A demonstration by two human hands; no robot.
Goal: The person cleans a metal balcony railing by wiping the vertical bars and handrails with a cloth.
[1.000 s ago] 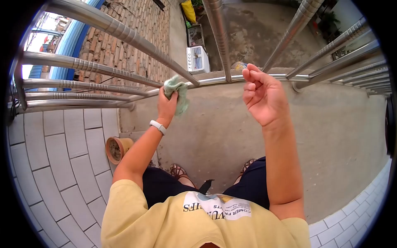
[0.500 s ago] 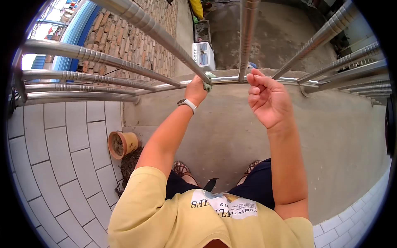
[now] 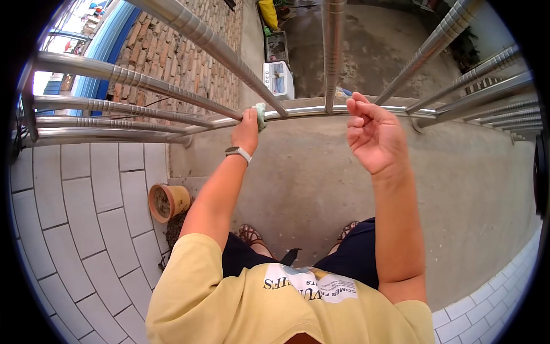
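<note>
My left hand [image 3: 246,131] is closed around a pale green cloth [image 3: 261,116]. It presses the cloth against the shiny lower metal rail [image 3: 309,110], close to the foot of a slanting bar. On that wrist sits a watch with a light band [image 3: 239,153]. Raised at the right, my right hand [image 3: 375,137] shows its palm, its fingers loosely curled and a little apart with nothing in them. The rail runs behind its fingertips; whether they touch it I cannot tell.
Upright metal bars [image 3: 333,54] rise from the rail. A clay pot [image 3: 179,199] lies tipped by the tiled wall [image 3: 80,212] at left, with dark debris beside it. Below, beyond the bars, are a white appliance [image 3: 279,80], a brick wall [image 3: 172,51] and a yellow object [image 3: 267,14].
My left hand has slid left along the rail with the cloth, which now shows more on its right side. My right hand has stayed nearly in place. The view has shifted slightly.
</note>
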